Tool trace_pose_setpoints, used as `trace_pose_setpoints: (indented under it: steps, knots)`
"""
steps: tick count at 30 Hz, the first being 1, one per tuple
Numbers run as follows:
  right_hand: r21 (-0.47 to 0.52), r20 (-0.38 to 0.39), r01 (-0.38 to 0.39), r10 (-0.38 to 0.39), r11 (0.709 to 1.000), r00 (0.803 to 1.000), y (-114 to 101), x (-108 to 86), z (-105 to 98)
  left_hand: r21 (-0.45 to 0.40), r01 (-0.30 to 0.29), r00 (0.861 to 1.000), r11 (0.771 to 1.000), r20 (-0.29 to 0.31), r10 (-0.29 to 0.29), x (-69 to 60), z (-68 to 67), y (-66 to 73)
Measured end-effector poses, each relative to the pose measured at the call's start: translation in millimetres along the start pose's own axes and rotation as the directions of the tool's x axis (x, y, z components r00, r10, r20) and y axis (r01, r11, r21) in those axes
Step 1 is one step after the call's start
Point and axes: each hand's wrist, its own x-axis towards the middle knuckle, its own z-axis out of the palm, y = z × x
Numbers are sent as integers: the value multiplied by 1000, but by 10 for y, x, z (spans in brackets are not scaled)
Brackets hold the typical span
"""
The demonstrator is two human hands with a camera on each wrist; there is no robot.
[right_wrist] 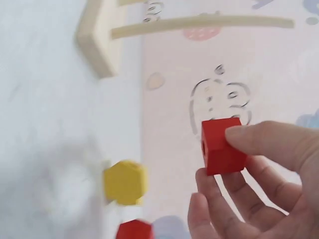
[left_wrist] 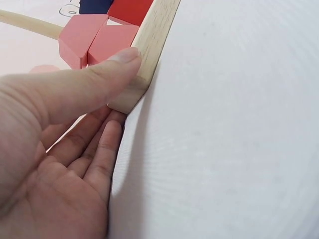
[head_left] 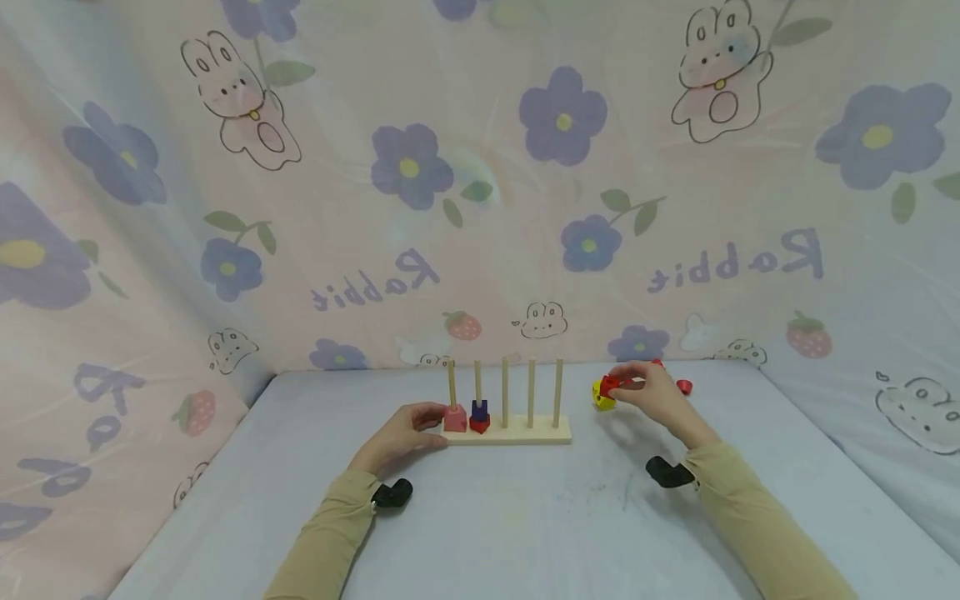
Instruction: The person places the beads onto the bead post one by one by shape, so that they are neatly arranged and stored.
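Right hand [head_left: 654,398] pinches a red cube-shaped block [right_wrist: 219,155]; the pale wooden five-peg stand [head_left: 517,437] lies to its left, lengthwise left-to-right, left hand [head_left: 399,435] gripping its left end.

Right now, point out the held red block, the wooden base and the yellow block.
Held red block [right_wrist: 226,160], right wrist view: lower front.
Wooden base [head_left: 517,434], head view: bare top surface.
Yellow block [right_wrist: 124,182], right wrist view: middle of its facing side.

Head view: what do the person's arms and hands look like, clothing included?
The left sleeve and right sleeve are long, tan and creased. A curved black device shows at each wrist. The left hand and right hand wear no gloves.
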Motion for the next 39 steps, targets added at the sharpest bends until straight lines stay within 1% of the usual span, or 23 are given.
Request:
trace_pose_setpoints:
  steps: [3, 5, 7, 10, 12, 14, 17, 19, 21, 23, 25, 28, 31, 33, 39]
  knots:
    - [68, -8, 8, -7, 998, 1000, -159, 34, -7, 15, -8, 1000, 1000, -3, 8, -1, -8, 10]
    - [88, -20, 36, -35, 995, 999, -270, 51, 4, 15, -5, 1000, 1000, -2, 5, 1, -13, 11]
    - [98, -40, 82, -78, 992, 996, -381, 61, 25, 11, 4, 1000, 1000, -4, -4, 4, -16, 11]
    - [119, -78, 179, -171, 977, 982, -531, 70, 72, 0, 13, 1000, 1000, -8, -13, 12, -18, 13]
    - [143, -111, 243, -229, 959, 967, -618, 68, 111, 0, 14, 1000, 1000, -9, -14, 16, -17, 17]
    - [182, -142, 296, -273, 938, 952, -694, 64, 157, 7, -5, 1000, 1000, -7, 5, 27, -18, 8]
    - [233, -173, 356, -322, 905, 931, -798, 55, 226, 4, -19, 1000, 1000, -4, 19, 44, -12, -5]
    - [264, -179, 385, -347, 884, 921, -867, 52, 275, 10, -23, 1000, 1000, 1, 23, 55, -2, -10]
    - [293, -171, 402, -366, 867, 914, -940, 56, 325, -1, -18, 1000, 1000, 3, 18, 47, 4, -9]
    - [322, -160, 415, -383, 851, 910, -1056, 45, 377, -2, -12, 1000, 1000, 4, 12, 38, 7, -13]
    - [348, -145, 419, -394, 839, 908, -1129, 65, 435, -6, -12, 1000, 1000, 1, 12, 25, 6, -14]
    - [342, -125, 429, -412, 836, 903, -1214, 116, 533, -24, -17, 1000, 1000, -3, 17, 11, 6, -7]
    - [313, -103, 442, -433, 840, 895, -1232, 197, 642, -33, -26, 1000, 999, 1, 26, 1, 9, 14]
    - [295, -87, 439, -433, 849, 897, -1264, 224, 713, -26, -29, 1000, 999, 6, 29, 1, 10, 15]
    - [297, -57, 415, -418, 860, 907, -1343, 273, 925, -4, 11, 1000, 1000, -8, -11, -5, 6, 7]
